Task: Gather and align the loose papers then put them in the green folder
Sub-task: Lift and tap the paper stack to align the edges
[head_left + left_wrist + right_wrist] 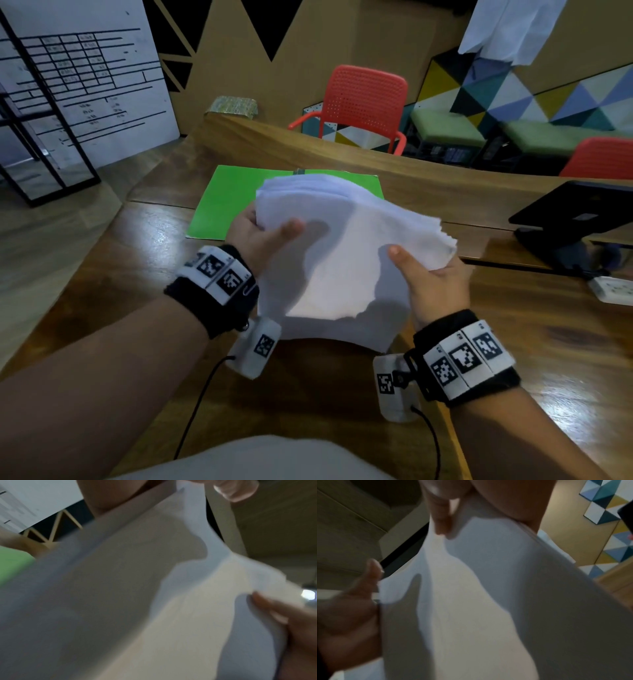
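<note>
both hands hold the papers [342, 246] up in the air over the near part of the wooden table [548, 342], with the bottom edge of the pile hanging low by the near edge. the left hand [255, 236] grips the left side of the pile, thumb on top and fingers behind, and the right hand [435, 284] grips the right side the same way. the green folder [222, 202] lies flat on the table just behind the pile, toward the far edge, and the papers hide part of it. the sheets are not lined up yet (the right side looks like little steps, and the top looks fanned out). paper like this is likely light and floppy, so the pile bends in the middle, as the wrist views show. the sheets may be a bit slippery on each other, so a loose hold could let some slide out. it seems best to hold the two side edges, not too hard, and tap the bottom edge on the table so the sheets drop even. squeezing hard would probably crease them.
</note>
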`<state>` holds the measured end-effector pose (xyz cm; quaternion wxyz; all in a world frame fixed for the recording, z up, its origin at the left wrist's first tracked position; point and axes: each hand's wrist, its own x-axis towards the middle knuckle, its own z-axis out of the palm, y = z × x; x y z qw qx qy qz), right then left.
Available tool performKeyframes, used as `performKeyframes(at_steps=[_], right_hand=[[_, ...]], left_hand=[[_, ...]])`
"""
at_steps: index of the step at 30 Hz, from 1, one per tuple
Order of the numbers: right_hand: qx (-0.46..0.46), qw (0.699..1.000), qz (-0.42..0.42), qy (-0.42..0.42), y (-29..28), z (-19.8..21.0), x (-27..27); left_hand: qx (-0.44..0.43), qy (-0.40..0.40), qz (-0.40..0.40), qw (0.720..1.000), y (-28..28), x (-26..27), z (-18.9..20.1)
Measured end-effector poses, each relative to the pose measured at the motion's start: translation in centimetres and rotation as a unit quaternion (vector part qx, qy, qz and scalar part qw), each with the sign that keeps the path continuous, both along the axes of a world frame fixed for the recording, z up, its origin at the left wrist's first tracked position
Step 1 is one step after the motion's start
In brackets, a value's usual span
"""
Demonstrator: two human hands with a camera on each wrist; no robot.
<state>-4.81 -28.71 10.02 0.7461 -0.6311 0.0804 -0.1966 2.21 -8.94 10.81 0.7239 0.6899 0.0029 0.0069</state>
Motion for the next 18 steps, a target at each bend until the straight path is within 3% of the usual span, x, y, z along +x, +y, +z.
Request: performKeyframes(at_steps=[1, 3, 6, 9, 11, 15, 18], right_hand=[[0.012, 1.000, 0.003, 0.006, 0.2, 0.0, -0.1], [0.051, 0.998, 0.026, -0.006, 0.0, 0.3, -0.4], [0.063, 0.995, 0.074, -0.035, -0.8, 1.5, -1.2], [0.059, 0.992, 0.094, -0.067, -1.4, 2.8, -1.2], [0.071, 0.993, 0.071, -0.059, -1.4, 3.0, -0.8], [0.047, 0.999, -0.016, -0.019, -0.7, 2.9, -0.4], [0.070, 0.997, -0.030, -0.028, -0.6, 3.2, -0.6]], left_hand=[[0.036, 0.024, 0.004, 0.999, 0.0, -0.3, -0.6], [0.024, 0.071, 0.047, 0.996, 0.1, -0.9, -1.0], [-0.065, 0.004, 0.022, 0.998, 1.4, -1.6, -1.0], [-0.097, -0.046, -0.046, 0.993, 2.0, -1.8, 0.3], [-0.090, -0.042, -0.067, 0.993, 1.3, -2.0, 1.4], [-0.084, 0.015, -0.005, 0.996, -0.1, -1.9, 2.8], [-0.083, 0.019, 0.008, 0.996, -0.1, -1.8, 2.7]])
